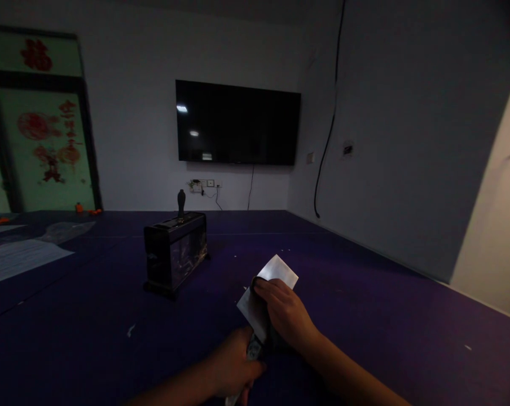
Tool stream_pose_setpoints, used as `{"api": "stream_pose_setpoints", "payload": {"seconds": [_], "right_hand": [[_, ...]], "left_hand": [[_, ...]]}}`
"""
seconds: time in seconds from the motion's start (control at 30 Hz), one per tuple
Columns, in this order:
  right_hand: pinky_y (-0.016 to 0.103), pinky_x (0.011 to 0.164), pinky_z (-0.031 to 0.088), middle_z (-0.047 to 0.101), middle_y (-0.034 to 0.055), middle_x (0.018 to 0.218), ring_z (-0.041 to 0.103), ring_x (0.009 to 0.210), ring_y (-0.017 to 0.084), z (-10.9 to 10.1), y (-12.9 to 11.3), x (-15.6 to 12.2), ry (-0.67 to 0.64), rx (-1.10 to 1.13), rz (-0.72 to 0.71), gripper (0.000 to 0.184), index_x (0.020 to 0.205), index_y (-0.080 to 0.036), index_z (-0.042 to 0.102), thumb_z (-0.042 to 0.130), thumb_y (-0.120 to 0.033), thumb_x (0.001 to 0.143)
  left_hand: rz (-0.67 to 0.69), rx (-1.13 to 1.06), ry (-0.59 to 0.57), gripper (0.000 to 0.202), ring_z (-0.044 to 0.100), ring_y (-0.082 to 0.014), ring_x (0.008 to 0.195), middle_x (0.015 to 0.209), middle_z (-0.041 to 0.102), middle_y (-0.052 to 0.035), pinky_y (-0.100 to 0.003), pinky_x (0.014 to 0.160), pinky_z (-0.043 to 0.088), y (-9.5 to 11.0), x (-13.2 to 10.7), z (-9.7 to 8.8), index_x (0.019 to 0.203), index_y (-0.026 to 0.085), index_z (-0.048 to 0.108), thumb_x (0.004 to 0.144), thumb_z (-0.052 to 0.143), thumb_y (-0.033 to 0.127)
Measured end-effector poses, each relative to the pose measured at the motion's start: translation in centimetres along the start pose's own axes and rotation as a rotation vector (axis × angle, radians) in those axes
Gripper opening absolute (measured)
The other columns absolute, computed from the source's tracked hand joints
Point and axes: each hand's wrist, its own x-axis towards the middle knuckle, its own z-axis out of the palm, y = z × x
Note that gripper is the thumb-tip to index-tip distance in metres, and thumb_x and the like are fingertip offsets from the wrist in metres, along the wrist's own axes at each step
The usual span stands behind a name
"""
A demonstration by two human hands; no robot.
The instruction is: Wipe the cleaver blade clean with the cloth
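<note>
Low in the middle of the view, a cleaver (280,270) with a broad, shiny, squared blade points away from me over the table. My left hand (234,363) is closed around its pale, patterned handle. My right hand (285,310) bends over the blade, its fingers pressing a dark, thin, cloth-like piece (258,283) against the metal. Most of that piece is hidden under the fingers and in shadow, so its kind is unclear. Left of the hands stands a black knife block (183,251) with see-through sides; one black handle (181,203) sticks up from its top.
The purple table (365,316) reaches to the walls, with small white scraps (130,330) scattered on it. White papers (20,256) and clear plastic (66,230) lie at the left. Orange items (79,207) sit at the back. A black cable (333,107) hangs down the right wall.
</note>
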Motion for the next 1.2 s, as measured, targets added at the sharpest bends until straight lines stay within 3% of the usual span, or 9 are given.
{"api": "stream_pose_setpoints", "payload": {"seconds": [0.3, 0.6, 1.0, 1.2], "right_hand": [[0.035, 0.076, 0.050, 0.060, 0.0099, 0.106, 0.053, 0.093, 0.019, -0.2, -1.2, 0.1, -0.067, 0.048, -0.078, 0.032, 0.106, -0.013, 0.055, 0.033, -0.006, 0.084], [0.035, 0.077, 0.050, 0.059, 0.0094, 0.108, 0.054, 0.094, 0.019, 0.0, -0.6, -0.3, -0.081, 0.012, -0.092, 0.032, 0.106, -0.013, 0.055, 0.034, -0.006, 0.084], [0.035, 0.077, 0.051, 0.060, 0.0087, 0.106, 0.054, 0.092, 0.018, -0.3, 0.7, -0.2, 0.014, -0.034, 0.025, 0.036, 0.106, -0.016, 0.056, 0.031, -0.003, 0.082], [0.035, 0.081, 0.050, 0.059, 0.0080, 0.108, 0.053, 0.095, 0.019, 0.2, 1.2, -0.7, 0.016, -0.062, 0.071, 0.035, 0.106, -0.014, 0.056, 0.032, -0.003, 0.082]], "left_hand": [[0.021, -0.013, -0.022, 0.026, 0.043, -0.0072, 0.037, 0.049, 0.046, 0.0063, -0.016, 0.034, 0.032, 1.3, -0.3, -0.1, 0.079, 0.014, 0.052, 0.055, 0.044, 0.005], [0.030, 0.007, 0.003, 0.027, 0.044, -0.0075, 0.036, 0.048, 0.047, 0.0061, -0.015, 0.032, 0.031, 0.9, -0.2, 0.0, 0.081, 0.014, 0.051, 0.056, 0.043, 0.008], [0.024, -0.001, -0.030, 0.032, 0.043, -0.0076, 0.035, 0.051, 0.047, 0.0067, -0.016, 0.035, 0.031, -0.1, -0.2, -0.2, 0.095, 0.015, 0.046, 0.063, 0.048, 0.011], [0.004, 0.024, 0.015, 0.027, 0.043, -0.0068, 0.037, 0.052, 0.048, 0.0058, -0.015, 0.035, 0.030, -0.1, -0.2, -0.1, 0.088, 0.015, 0.047, 0.062, 0.048, 0.010]]}}
